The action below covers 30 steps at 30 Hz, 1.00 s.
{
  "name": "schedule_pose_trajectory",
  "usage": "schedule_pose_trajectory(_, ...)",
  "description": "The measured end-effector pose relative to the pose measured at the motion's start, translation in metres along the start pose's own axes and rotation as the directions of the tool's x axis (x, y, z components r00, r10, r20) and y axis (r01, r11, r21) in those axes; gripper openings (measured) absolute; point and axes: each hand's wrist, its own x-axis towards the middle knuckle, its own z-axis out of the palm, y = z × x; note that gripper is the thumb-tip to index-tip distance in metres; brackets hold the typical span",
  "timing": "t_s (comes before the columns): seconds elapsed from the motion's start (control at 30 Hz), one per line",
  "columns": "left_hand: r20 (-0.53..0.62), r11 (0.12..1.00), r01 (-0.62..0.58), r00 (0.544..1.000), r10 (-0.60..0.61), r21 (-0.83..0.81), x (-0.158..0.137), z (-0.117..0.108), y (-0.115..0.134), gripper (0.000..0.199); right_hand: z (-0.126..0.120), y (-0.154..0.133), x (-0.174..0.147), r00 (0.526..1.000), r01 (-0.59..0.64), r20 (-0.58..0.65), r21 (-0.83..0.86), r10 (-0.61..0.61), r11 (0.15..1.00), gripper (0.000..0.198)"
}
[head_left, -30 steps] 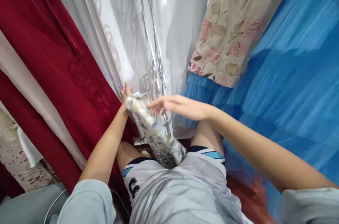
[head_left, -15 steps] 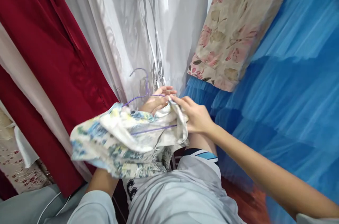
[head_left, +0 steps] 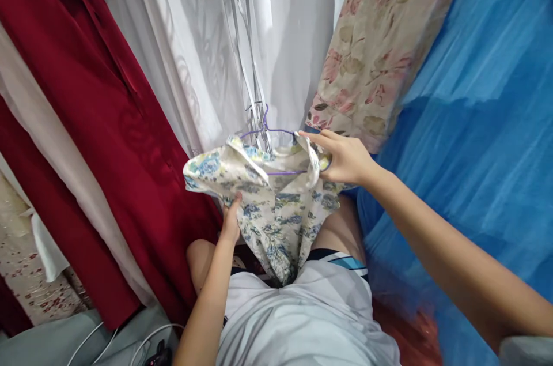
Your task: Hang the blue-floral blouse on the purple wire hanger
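Observation:
A white blouse with a blue and yellow floral print (head_left: 285, 216) hangs over my lap on a purple wire hanger (head_left: 276, 128). The hanger's hook points up and away from me, and its lower bar shows through the open neckline. My right hand (head_left: 345, 155) pinches the blouse at the right shoulder, by the white collar edge. Lower on the left, my left hand (head_left: 232, 219) grips the blouse's front below the sleeve, thumb on top; its other fingers are hidden behind the cloth.
Dark red garments (head_left: 108, 106) hang at the left and a white curtain (head_left: 285, 37) behind. White straps (head_left: 248, 49) dangle in the middle. At the right are a floral cloth (head_left: 363, 66) and blue tulle (head_left: 466, 141). White cables (head_left: 151, 331) lie at lower left.
My left hand has come out from inside the blouse and now holds its front from outside. The blouse has moved right and spread out, hanger upright; my right hand stays at the shoulder.

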Motion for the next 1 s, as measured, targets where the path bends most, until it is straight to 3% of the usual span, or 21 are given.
schedule_pose_trajectory(0.07,-0.022,0.997,-0.006,1.0,0.008,0.083,-0.018,-0.005,-0.024,0.057,0.001,0.002,-0.013,0.996,0.093,0.007,0.047,-0.094,0.995,0.085)
schedule_pose_trajectory(0.13,-0.046,0.989,-0.013,0.999,0.019,0.145,-0.034,-0.008,-0.039,0.051,0.008,-0.004,-0.03,0.99,0.13,-0.078,0.113,-0.121,0.985,0.078)
schedule_pose_trajectory(0.2,-0.091,0.98,-0.031,0.995,0.05,0.196,-0.047,-0.01,-0.043,0.047,0.021,-0.02,-0.054,0.976,0.089,-0.217,0.234,-0.037,0.968,0.058)
schedule_pose_trajectory(0.27,-0.124,0.965,-0.063,0.988,0.097,0.253,-0.059,-0.01,-0.039,0.048,0.038,-0.043,-0.083,0.951,0.017,-0.285,0.443,0.123,0.896,0.028)
schedule_pose_trajectory(0.3,-0.137,0.954,-0.076,0.983,0.12,0.29,-0.065,-0.01,-0.035,0.048,0.049,-0.056,-0.097,0.955,-0.028,-0.229,0.561,0.187,0.828,0.012)
schedule_pose_trajectory(0.37,-0.141,0.921,-0.093,0.978,0.157,0.378,-0.077,-0.005,-0.023,0.048,0.07,-0.081,-0.119,0.944,-0.257,0.049,0.729,0.325,0.634,0.024)
schedule_pose_trajectory(0.43,-0.111,0.89,-0.103,0.979,0.168,0.444,-0.089,0.001,-0.011,0.045,0.089,-0.102,-0.129,0.883,-0.461,0.352,0.776,0.311,0.43,0.028)
schedule_pose_trajectory(0.47,-0.088,0.88,-0.104,0.983,0.162,0.463,-0.094,0.004,-0.005,0.043,0.096,-0.111,-0.129,0.852,-0.52,0.445,0.779,0.274,0.35,0.029)
schedule_pose_trajectory(0.6,-0.048,0.856,-0.095,0.989,0.138,0.509,-0.106,0.008,0.005,0.039,0.107,-0.133,-0.116,0.833,-0.534,0.49,0.833,0.257,0.142,0.035)
schedule_pose_trajectory(0.67,-0.101,0.826,-0.154,0.964,0.245,0.542,-0.11,0.007,0.002,0.048,0.102,-0.136,-0.113,0.813,-0.538,0.505,0.842,0.289,0.042,0.036)
schedule_pose_trajectory(0.73,-0.151,0.756,-0.271,0.887,0.437,0.596,-0.115,0.007,-0.004,0.068,0.095,-0.136,-0.117,0.779,-0.56,0.546,0.827,0.309,-0.048,0.035)
schedule_pose_trajectory(0.8,-0.057,0.636,-0.395,0.82,0.569,0.663,-0.12,0.012,-0.014,0.074,0.089,-0.136,-0.123,0.751,-0.583,0.582,0.806,0.311,-0.1,0.033)
schedule_pose_trajectory(0.83,0.055,0.575,-0.448,0.819,0.572,0.685,-0.122,0.015,-0.02,0.064,0.087,-0.137,-0.126,0.745,-0.591,0.593,0.799,0.304,-0.111,0.031)
schedule_pose_trajectory(0.93,0.379,0.479,-0.525,0.847,0.372,0.704,-0.121,0.027,-0.035,0.008,0.083,-0.136,-0.129,0.739,-0.611,0.613,0.785,0.279,-0.104,0.028)
schedule_pose_trajectory(1.0,0.478,0.441,-0.538,0.842,0.248,0.719,-0.114,0.033,-0.037,0.014,0.08,-0.13,-0.122,0.731,-0.622,0.614,0.779,0.298,-0.081,0.029)
